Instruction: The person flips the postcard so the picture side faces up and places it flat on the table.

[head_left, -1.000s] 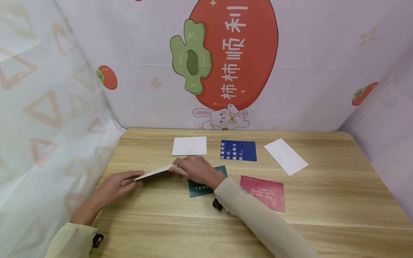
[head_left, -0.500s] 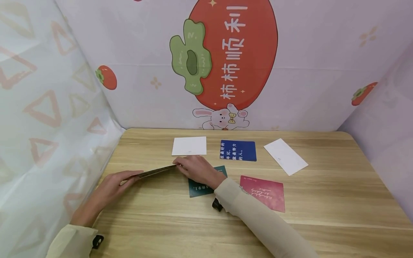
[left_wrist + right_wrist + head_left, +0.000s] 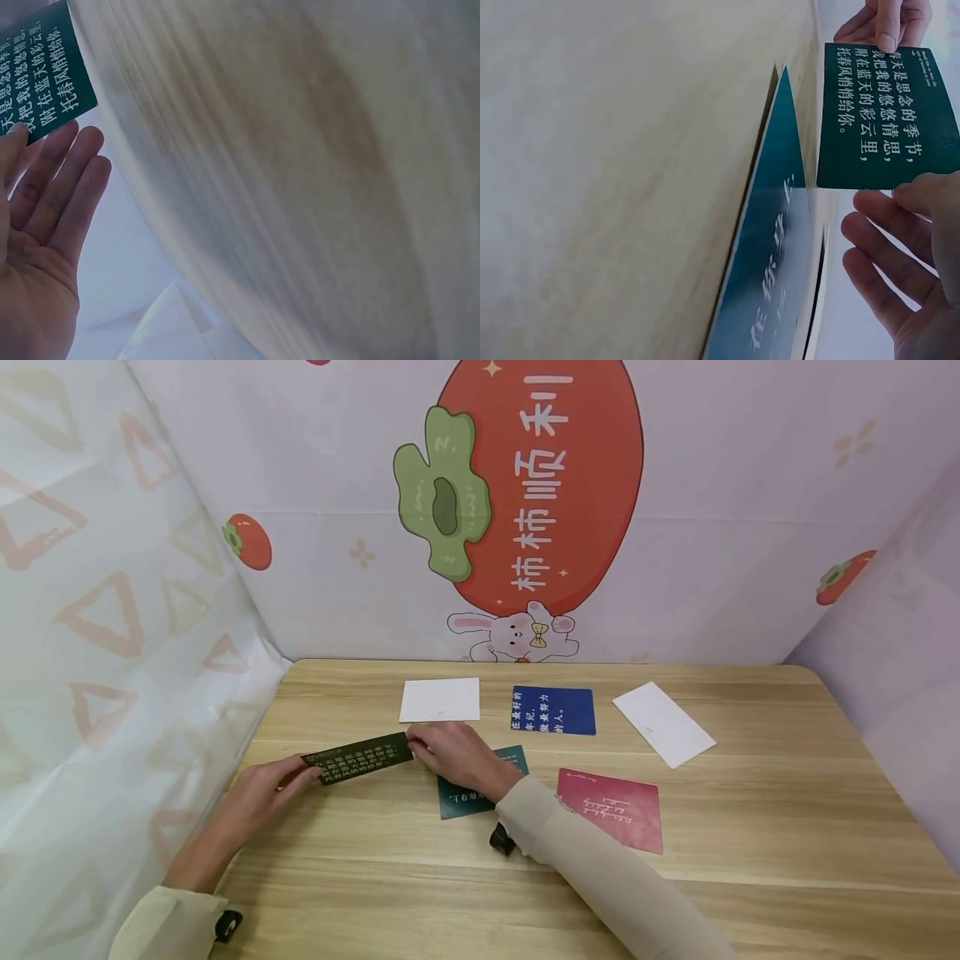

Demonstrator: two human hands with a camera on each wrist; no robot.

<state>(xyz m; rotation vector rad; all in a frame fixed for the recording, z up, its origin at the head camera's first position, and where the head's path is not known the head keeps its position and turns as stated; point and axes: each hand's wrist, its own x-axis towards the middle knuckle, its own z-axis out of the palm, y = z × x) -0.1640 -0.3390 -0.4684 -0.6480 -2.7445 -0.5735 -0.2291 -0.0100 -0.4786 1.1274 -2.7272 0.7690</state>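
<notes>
One held green card point(image 3: 362, 759), partly behind left hand point(image 3: 258, 793).

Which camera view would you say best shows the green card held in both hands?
The right wrist view: the held green card faces the camera almost whole, its large white writing readable. The head view shows it small and foreshortened; the left wrist view catches only part, cut off by the picture's edge.

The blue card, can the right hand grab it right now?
Probably not this second: the right hand is pinching the dark green card. Once it lets go, it likely could, since the blue card lies close by with nothing on top.
</notes>
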